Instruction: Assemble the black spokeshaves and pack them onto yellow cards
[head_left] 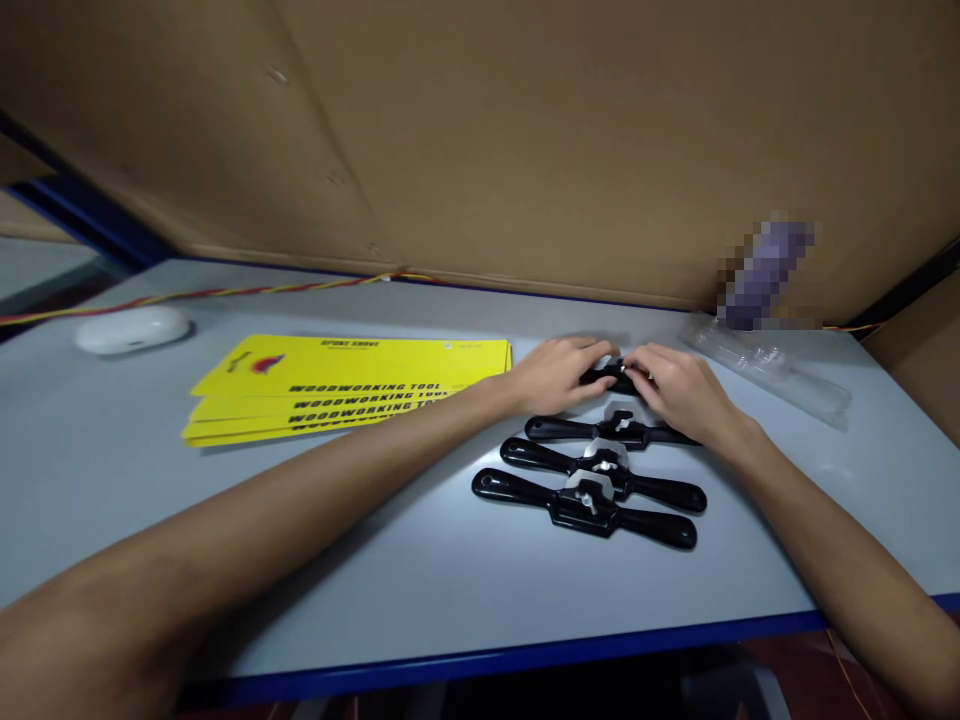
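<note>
At the far end of a row of black spokeshaves, my left hand (553, 374) is closed on one spokeshave (615, 378), which lies on the table and is mostly covered by my hands. The fingertips of my right hand (681, 388) pinch a small bright metal part at the middle of that same tool. Closer to me lie three more spokeshaves, roughly side by side: one (555, 429) partly under my right wrist, a middle one (536, 455) and the nearest one (517, 487). Each of these three has a pale metal blade and a small silver screw at its centre.
Left of my hands, yellow "Spoke Shave" cards (352, 368) lie in a fanned stack. A white rounded case (135, 330) sits farther left. Clear plastic packaging (787, 375) lies at the right, by a blurred-out purple item (769, 275). Cardboard (525, 140) walls the table's back.
</note>
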